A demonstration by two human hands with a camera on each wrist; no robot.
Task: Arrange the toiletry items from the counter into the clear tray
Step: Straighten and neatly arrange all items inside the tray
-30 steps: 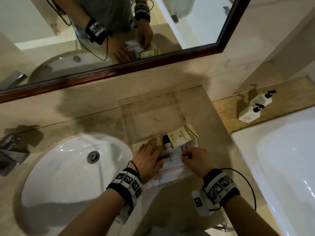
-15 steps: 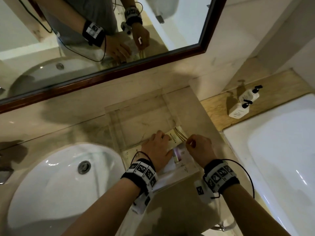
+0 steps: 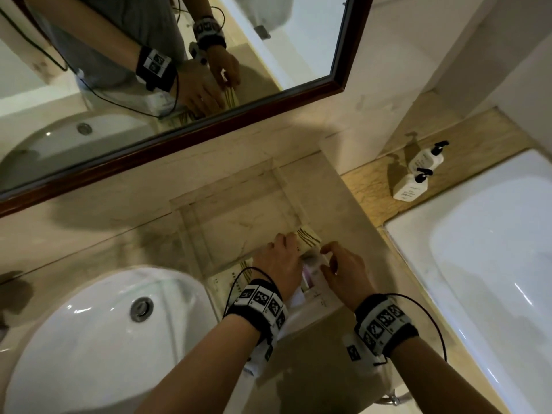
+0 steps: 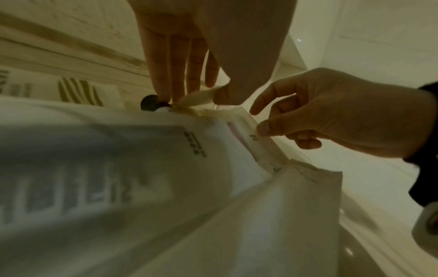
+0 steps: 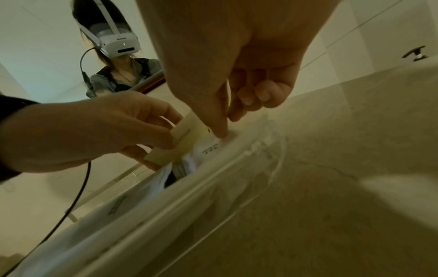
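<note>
A: Hands at the near right corner of the clear tray (image 3: pixel 191 222), which lies flat on the marble surface (image 3: pixel 352 216) between the sink (image 3: pixel 89 339) and the bathtub (image 3: pixel 478 264). Why do both work so close together?

B: The packets are thin and flat, so each needs pinching. The left hand (image 3: pixel 279 258) holds a cream sachet (image 5: pixel 187 138) between thumb and fingers, tilted on edge, probably to slip it down beside the packets already stacked there.

A: And the right hand (image 3: pixel 346 270)?

B: Its index finger and thumb press on a white packet (image 4: pixel 258 142) with a pink strip; the other fingers are curled in. In my judgement it steadies the stack so that nothing slides while the sachet goes in.

A: Where do the remaining items lie?

B: A striped sachet (image 3: pixel 307 237) rests against the tray's right wall, and a small bottle with a dark cap (image 4: pixel 151 103) lies under the left fingers. Whether every packet sits wholly within the tray cannot be told. The far part of the tray is bare.

A: Anything unrelated?

B: 2 pump bottles (image 3: pixel 418 171) on the ledge near the bathtub, well apart.
</note>
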